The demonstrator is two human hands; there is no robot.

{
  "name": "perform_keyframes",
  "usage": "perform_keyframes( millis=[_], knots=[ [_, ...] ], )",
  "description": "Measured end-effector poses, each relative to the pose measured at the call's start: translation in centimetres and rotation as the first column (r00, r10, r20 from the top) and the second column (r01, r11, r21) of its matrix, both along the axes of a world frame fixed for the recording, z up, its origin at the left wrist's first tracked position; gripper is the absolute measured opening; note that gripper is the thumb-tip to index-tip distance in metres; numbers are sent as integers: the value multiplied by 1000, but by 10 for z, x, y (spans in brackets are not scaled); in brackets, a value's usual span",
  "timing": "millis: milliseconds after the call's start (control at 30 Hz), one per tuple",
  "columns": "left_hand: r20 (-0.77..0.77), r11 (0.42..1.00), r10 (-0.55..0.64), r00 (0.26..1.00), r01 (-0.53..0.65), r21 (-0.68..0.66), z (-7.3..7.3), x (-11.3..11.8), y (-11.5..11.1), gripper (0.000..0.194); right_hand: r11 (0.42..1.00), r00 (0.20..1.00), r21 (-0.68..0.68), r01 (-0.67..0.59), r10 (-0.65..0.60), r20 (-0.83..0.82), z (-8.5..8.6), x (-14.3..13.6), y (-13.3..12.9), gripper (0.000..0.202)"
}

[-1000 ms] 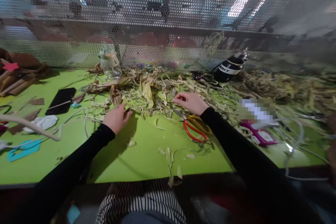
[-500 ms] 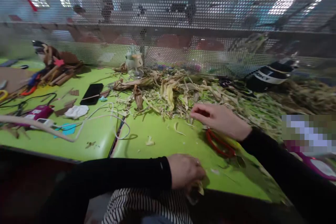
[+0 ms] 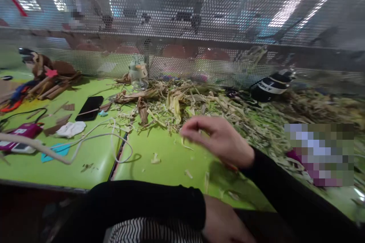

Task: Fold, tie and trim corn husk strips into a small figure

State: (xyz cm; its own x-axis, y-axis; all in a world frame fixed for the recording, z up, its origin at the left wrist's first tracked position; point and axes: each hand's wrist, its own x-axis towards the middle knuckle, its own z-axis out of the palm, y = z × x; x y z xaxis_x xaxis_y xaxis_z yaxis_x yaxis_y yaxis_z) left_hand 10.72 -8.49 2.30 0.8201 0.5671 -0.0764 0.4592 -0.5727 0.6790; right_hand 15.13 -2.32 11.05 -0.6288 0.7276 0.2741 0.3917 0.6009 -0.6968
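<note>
My right hand (image 3: 221,140) hovers over the near edge of a heap of dry, shredded plant husks (image 3: 171,102). Its thumb and fingers curl together in a pinch; whatever may be between the tips does not show. Beneath the wrist, a bit of red handle (image 3: 231,167) peeks out, mostly covered. My left hand (image 3: 224,222) hangs low at the table's front edge, blurred, with its fingers cut off by the bottom of the view. Small husk scraps (image 3: 155,158) lie on the green table (image 3: 168,174) between the hands and the table joint.
To the left lie a black phone (image 3: 89,108), a crumpled white tissue (image 3: 70,129), a white cable (image 3: 131,152) and a magenta device (image 3: 27,133). A clear bottle (image 3: 138,74) stands before the perforated metal screen (image 3: 176,15). A black bottle (image 3: 269,88) lies at the right.
My right hand has moved left, over the scraps near the heap, and covers most of the red handles. My left hand has dropped lower and rightward, partly out of view. The view has shifted slightly.
</note>
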Motion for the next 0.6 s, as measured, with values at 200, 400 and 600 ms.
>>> perform_keyframes(
  millis=[200,400,600],
  knots=[
    [125,979,-152,980,166,-114,-16,-50,17,28,758,727,165,631,-652,217,-49,87,143,14],
    [158,987,-98,983,117,-114,-28,-53,27,28,759,727,86,645,-644,236,-91,91,202,19],
    [197,994,81,977,-94,58,-33,-59,58,30,814,807,-27,580,-570,156,-81,82,210,29]
  ],
)
